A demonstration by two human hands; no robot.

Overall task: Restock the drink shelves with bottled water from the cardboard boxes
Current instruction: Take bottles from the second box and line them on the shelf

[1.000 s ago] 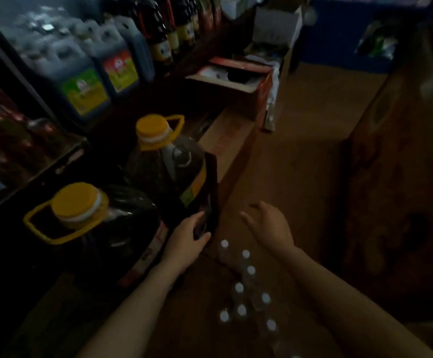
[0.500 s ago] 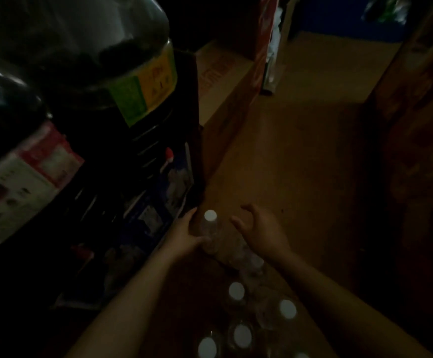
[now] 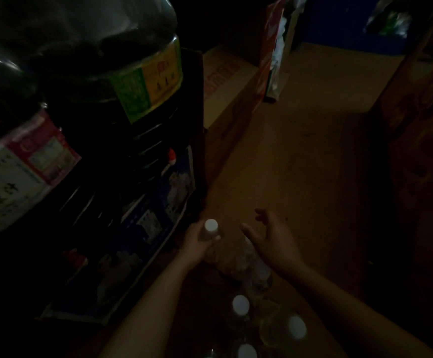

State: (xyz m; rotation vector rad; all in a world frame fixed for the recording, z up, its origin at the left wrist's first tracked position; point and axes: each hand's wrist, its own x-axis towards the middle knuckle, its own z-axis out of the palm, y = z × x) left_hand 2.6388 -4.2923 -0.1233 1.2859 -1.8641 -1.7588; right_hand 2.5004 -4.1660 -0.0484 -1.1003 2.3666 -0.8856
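The scene is very dark. My left hand (image 3: pixel 197 244) is closed around the neck of a clear water bottle (image 3: pixel 211 232) with a white cap, low in the head view. My right hand (image 3: pixel 272 241) hovers just right of that bottle with its fingers spread, touching nothing that I can make out. Below my hands several more white-capped water bottles (image 3: pixel 241 304) stand close together on the floor. A low shelf (image 3: pixel 138 228) with blue-labelled packs lies to the left of my left hand.
Two big dark oil jugs (image 3: pixel 122 73) loom at the upper left. A closed cardboard box (image 3: pixel 225 86) and a red-edged box (image 3: pixel 269 47) stand behind. The brown floor (image 3: pixel 300 151) runs up the aisle, with a dark wooden cabinet (image 3: pixel 422 151) on the right.
My head has dropped lower and closer to the shelf. My left hand has closed on the front bottle's neck, and my right hand has opened and drawn slightly away from it.
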